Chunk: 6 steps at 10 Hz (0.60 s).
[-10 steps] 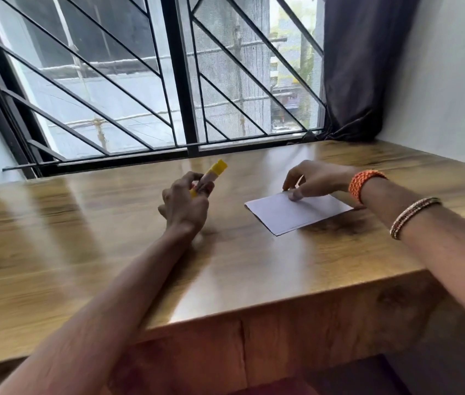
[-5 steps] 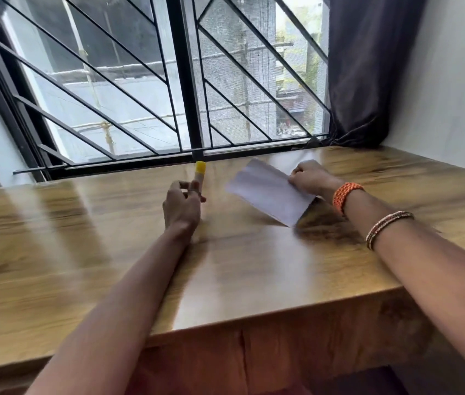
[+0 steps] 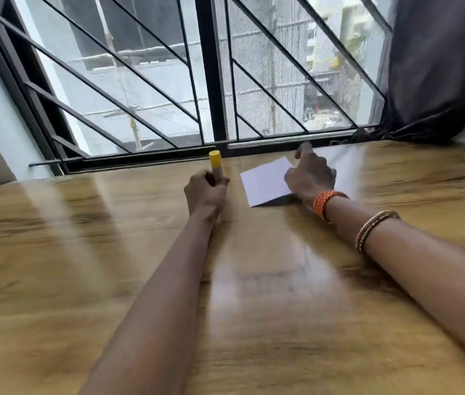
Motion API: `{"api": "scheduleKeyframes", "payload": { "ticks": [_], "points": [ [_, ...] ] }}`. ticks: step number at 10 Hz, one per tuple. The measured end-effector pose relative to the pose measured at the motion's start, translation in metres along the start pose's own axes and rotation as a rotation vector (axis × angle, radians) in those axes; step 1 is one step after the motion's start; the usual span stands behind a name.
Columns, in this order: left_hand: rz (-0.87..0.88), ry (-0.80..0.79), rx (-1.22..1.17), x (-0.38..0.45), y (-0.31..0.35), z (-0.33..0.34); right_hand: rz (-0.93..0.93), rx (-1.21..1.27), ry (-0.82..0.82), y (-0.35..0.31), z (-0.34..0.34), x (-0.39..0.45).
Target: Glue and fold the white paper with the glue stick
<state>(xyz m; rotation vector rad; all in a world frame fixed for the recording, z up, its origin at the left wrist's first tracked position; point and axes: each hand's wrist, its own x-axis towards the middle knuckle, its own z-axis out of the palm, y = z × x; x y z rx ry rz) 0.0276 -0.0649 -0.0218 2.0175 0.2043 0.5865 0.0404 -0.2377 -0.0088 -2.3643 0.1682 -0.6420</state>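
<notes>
The white paper, tilted up half a second ago, now lies on the wooden table beneath the pressing right hand, suggesting a fold being flattened, while the left hand clasps the capped glue stick upright beside it.

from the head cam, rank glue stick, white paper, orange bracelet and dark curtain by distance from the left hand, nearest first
1. glue stick, held upright in the left hand
2. white paper, just to its right
3. orange bracelet, on the right wrist
4. dark curtain, far right corner

You get bright daylight from the window at twelve o'clock, glare streaking the table, and motion blur throughout.
</notes>
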Motion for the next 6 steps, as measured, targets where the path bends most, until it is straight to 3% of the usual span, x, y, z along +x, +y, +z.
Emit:
{"api": "scheduleKeyframes", "payload": {
  "ticks": [2, 4, 6],
  "points": [
    [-0.018, -0.035, 0.115, 0.021, -0.005, 0.019, 0.037, -0.275, -0.138, 0.01, 0.007, 0.029],
    [-0.004, 0.049, 0.186, -0.002, 0.003, 0.013, 0.027, -0.333, -0.11, 0.01, 0.0, 0.007],
    [-0.087, -0.045, 0.213, -0.014, 0.018, 0.004, 0.046, -0.45, -0.12, -0.008, -0.008, -0.017]
  ]
}}
